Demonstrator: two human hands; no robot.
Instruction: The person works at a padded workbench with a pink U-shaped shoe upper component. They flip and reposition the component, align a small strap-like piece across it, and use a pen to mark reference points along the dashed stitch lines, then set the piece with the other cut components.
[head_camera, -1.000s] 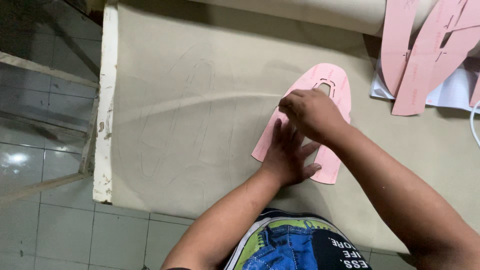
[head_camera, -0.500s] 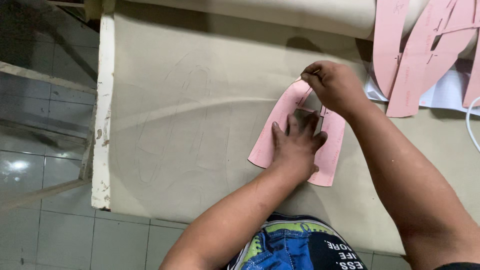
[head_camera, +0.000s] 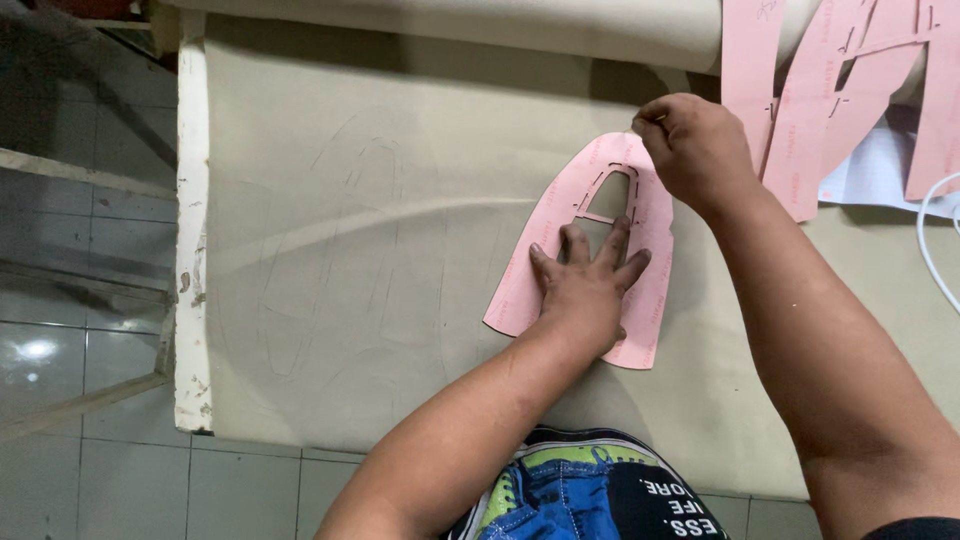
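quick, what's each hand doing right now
Left hand: open, pressed flat on the pink template.
Right hand: fingers curled at the template's top edge; what it pinches, if anything, cannot be told.

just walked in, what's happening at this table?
A person is working with a pink paper pattern, a horseshoe-like shape with a cut-out slot, laid flat on beige fabric that covers the table. The left hand presses flat on the pattern, fingers spread. The right hand is closed at the pattern's top curved edge; what it pinches cannot be made out. Faint traced outlines show on the fabric to the left. More pink pattern pieces lie at the upper right.
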